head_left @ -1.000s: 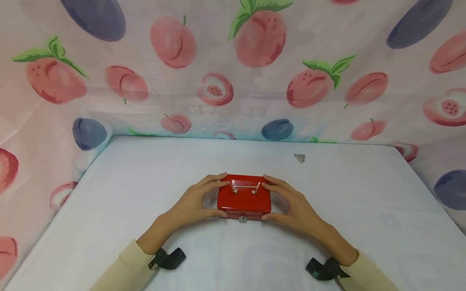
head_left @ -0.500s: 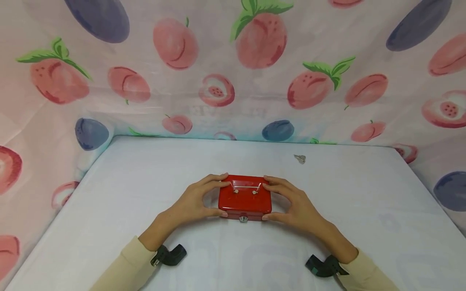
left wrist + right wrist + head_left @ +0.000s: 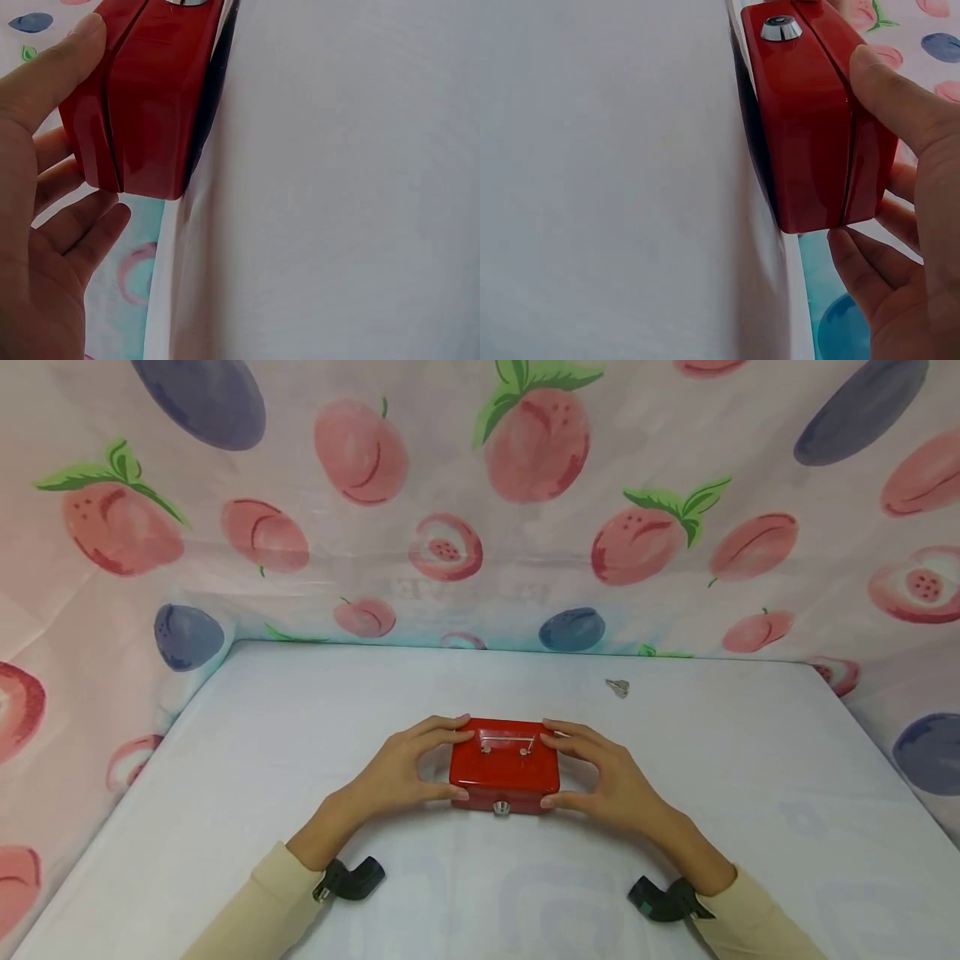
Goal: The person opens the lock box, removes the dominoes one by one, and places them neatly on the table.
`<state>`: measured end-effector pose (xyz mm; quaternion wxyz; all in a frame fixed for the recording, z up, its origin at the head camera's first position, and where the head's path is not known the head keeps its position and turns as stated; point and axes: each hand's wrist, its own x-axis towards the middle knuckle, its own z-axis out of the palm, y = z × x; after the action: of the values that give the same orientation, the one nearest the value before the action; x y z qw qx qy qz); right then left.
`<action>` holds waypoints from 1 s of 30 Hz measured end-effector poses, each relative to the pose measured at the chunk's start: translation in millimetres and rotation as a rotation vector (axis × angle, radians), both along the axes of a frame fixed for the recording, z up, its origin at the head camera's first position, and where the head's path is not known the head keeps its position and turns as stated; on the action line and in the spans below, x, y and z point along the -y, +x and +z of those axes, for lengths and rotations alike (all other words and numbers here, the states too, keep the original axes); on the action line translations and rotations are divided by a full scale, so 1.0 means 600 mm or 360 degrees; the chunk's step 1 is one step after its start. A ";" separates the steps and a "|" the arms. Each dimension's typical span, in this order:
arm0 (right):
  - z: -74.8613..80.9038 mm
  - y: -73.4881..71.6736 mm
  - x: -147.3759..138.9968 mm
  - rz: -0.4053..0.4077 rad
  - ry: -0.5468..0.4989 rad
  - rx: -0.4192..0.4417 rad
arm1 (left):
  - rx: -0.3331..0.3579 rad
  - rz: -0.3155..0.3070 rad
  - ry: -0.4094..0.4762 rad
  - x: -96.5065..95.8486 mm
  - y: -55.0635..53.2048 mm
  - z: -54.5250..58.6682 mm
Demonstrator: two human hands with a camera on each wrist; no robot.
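Note:
A small red metal cash box [image 3: 504,767] is held between both hands at the middle of the white table. Its lid is down, with a thin wire handle [image 3: 507,740] on top and a silver lock [image 3: 781,28] on the front. My left hand [image 3: 408,768] grips the left end, thumb at the front near the lid seam and fingers at the back corner. The right hand [image 3: 607,777] grips the right end the same way. In both wrist views a dark gap shows between the box's underside and the tabletop. A small bunch of keys [image 3: 618,687] lies behind the box, to the right.
The white tabletop [image 3: 300,710] stretches out on both sides of the box. A fruit-patterned cloth [image 3: 510,577] hangs behind the table and along its sides. Black wrist mounts [image 3: 352,878] sit below both hands at the sleeves.
The cash box's front edge has tipped up slightly, showing more of its front face. Both thumbs have risen a little with it. The keys stay in place.

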<state>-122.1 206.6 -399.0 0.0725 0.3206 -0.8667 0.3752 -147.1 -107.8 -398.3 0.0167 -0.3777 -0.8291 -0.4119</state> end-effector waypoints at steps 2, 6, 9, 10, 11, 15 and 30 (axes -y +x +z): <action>0.001 -0.001 0.000 0.0004 -0.0004 0.0000 | -0.0001 0.0001 0.0007 0.000 -0.002 0.000; 0.004 -0.002 0.000 0.0013 -0.0017 0.0016 | 0.0002 0.0005 0.0009 0.001 -0.005 0.001; 0.005 -0.003 0.000 0.0015 -0.0036 0.0044 | 0.0004 0.0005 0.0010 0.000 -0.008 0.001; 0.005 -0.004 0.000 0.0017 -0.0043 0.0050 | 0.0001 0.0005 0.0015 0.000 -0.008 0.001; 0.006 -0.004 0.001 0.0015 -0.0048 0.0059 | -0.0001 0.0007 0.0018 0.000 -0.009 0.001; 0.008 -0.005 0.001 0.0020 -0.0076 0.0090 | 0.0021 0.0011 0.0036 0.000 -0.011 0.000; 0.049 0.008 0.019 -0.0023 -0.0176 0.0197 | 0.0158 -0.0001 0.0213 -0.004 -0.016 0.001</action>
<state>-117.1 195.0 -369.5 0.0393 0.2860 -0.8498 0.4411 -156.6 -105.5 -397.6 0.0007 -0.3551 -0.7995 -0.4845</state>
